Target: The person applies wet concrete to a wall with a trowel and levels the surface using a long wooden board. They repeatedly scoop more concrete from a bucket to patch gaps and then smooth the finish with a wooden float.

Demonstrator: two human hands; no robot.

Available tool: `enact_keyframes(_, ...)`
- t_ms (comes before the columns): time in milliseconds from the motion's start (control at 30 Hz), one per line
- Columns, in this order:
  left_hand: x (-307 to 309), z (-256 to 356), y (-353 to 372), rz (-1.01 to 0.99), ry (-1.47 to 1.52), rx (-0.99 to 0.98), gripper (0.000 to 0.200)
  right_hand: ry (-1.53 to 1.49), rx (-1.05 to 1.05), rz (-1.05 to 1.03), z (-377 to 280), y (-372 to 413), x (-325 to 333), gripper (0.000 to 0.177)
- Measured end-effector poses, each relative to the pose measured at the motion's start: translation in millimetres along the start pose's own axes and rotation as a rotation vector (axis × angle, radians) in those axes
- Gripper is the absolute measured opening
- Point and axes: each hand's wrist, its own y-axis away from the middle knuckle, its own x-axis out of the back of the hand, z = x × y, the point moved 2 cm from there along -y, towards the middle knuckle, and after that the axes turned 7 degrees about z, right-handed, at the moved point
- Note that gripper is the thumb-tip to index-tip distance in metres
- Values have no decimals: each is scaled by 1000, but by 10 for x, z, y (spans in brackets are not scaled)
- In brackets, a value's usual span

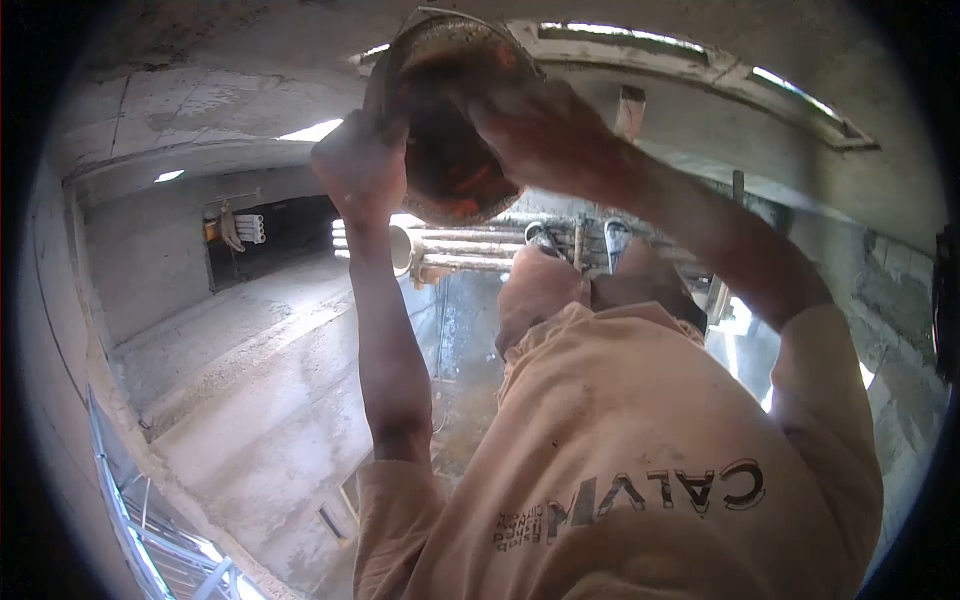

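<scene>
I see a co-worker, beige tee [640, 470], back to cam, arms raised. Rusty metal pan [450, 140] sits at frame top, above the head. One hand [360, 165] has fingers wrapped on the rim, other hand [540, 130] grips the opp. side. Stacked pipes [470, 250] behind. Wearer's own hands out of shot.

Pale stacked pipes [470, 250] lie between grey concrete walls [150, 260].
</scene>
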Motion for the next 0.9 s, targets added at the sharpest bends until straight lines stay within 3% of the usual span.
enact_keyframes(67,52,141,-108,4,42,118,17,-12,39,48,157,-160,-99,20)
enact_keyframes(133,186,451,-153,0,305,543,17,-8,-100,-81,130,9,-310,19)
enact_keyframes(200,68,221,-55,68,197,250,16,-87,-108,-149,152,154,-423,15)
enact_keyframes(267,13,191,-17,58,208,157,14,-108,-311,-324,61,-71,-140,18)
enact_keyframes(300,46,244,-30,51,268,227,13,-114,-404,-415,66,-155,-52,21)
enact_keyframes(400,60,263,7,67,420,419,7,77,-136,-49,6,-47,-325,15)
enact_keyframes(500,4,111,4,112,649,511,6,-111,-165,-294,-137,67,-258,17)
enact_keyframes(533,-21,77,45,121,740,541,7,-100,-137,-262,-117,40,-222,21)
enact_keyframes(633,-13,109,44,55,400,309,9,10,-145,29,25,-39,-340,19)
enact_keyframes(733,-43,179,7,55,439,476,11,-127,-255,-325,82,-97,-250,14)
enact_keyframes(833,-63,253,59,95,367,545,10,13,-314,-376,180,-231,158,18)
enact_keyframes(900,-114,238,137,175,402,685,10,-92,-427,-491,309,-108,135,21)
